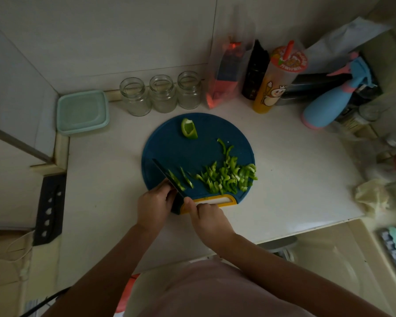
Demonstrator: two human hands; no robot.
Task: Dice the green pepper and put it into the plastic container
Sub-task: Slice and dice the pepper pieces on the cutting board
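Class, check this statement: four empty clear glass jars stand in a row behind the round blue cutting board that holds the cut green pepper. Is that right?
Not quite. The head view shows three clear glass jars, not four. The rest holds: they stand empty in a row behind the round blue cutting board, which holds the cut green pepper strips.

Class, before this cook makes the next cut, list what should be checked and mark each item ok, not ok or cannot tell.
1. Grip: right hand holds the knife: ok.
2. Safety: left hand clear of the blade: not ok, it sits right against it.
3. Base: cutting board flat on the counter: ok.
4. Dice: pepper strips short enough: not ok, long.
5. Remainder: pepper chunk cut: not ok, whole at the board's far edge.
6. Target: plastic container open: not ok, lid appears on.
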